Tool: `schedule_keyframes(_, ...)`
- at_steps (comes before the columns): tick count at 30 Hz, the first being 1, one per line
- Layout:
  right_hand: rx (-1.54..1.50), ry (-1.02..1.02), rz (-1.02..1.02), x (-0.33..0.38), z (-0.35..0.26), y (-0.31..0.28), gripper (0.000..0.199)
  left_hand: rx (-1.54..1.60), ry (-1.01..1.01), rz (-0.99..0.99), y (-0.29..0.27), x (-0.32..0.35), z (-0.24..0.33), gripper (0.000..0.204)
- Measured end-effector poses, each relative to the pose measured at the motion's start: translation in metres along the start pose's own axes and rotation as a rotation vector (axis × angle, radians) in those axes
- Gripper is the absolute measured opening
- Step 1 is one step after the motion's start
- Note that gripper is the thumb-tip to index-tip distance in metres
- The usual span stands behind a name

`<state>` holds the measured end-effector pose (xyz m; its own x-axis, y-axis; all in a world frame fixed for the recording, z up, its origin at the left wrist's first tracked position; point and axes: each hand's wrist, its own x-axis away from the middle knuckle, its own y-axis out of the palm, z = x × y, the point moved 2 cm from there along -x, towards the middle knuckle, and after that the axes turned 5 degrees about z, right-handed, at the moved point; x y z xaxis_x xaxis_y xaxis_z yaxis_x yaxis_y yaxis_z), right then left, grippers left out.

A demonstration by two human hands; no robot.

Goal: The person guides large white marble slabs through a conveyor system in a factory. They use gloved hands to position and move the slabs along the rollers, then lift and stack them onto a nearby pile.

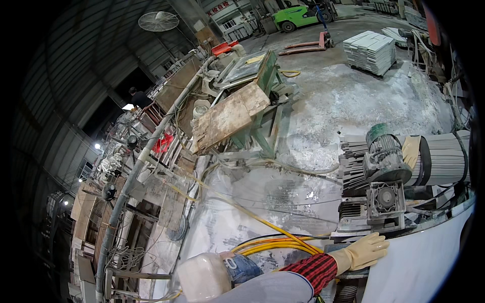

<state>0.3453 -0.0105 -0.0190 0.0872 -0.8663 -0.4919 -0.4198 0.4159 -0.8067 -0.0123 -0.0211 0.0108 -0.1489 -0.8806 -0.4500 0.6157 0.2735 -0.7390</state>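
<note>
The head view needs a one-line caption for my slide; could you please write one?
A gloved hand rests on a white slab beside a grey geared motor, with yellow hoses crossing the dusty workshop floor.

A dusty grey concrete floor (353, 96) carries nearly everything here, coated with pale stone slurry and wet streaks. On it stands a green metal stand (262, 126) with a worn wooden board (227, 118) tilted across its top. Yellow hoses (273, 242) and thin black cables snake over the ground from the stand toward the lower edge. Farther back, a stack of white slabs (371, 50) sits on the floor, with an orange pallet jack (308, 46) near it and a green forklift (298, 16) beyond. At the lower right, a smooth white slab (419, 262) lies beside a grey motor (386, 161).
</note>
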Motion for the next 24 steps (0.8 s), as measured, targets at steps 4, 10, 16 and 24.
schedule_keyframes(4, 0.0, 0.001, -0.002, 0.001, 0.0, 0.0, 0.047, -0.004, 0.007, -0.004, -0.003, 0.0, 0.001, 0.048)
schedule_keyframes(10, -0.002, 0.002, -0.002, 0.002, -0.002, 0.001, 0.047, -0.011, 0.019, -0.001, -0.004, 0.003, 0.0, 0.05)
schedule_keyframes(16, -0.003, -0.005, -0.006, 0.004, -0.003, 0.001, 0.047, -0.026, 0.023, 0.032, -0.007, 0.007, 0.001, 0.049)
schedule_keyframes(24, -0.006, -0.001, -0.006, 0.006, -0.004, 0.001, 0.046, -0.004, 0.025, 0.016, -0.014, 0.007, 0.003, 0.048)
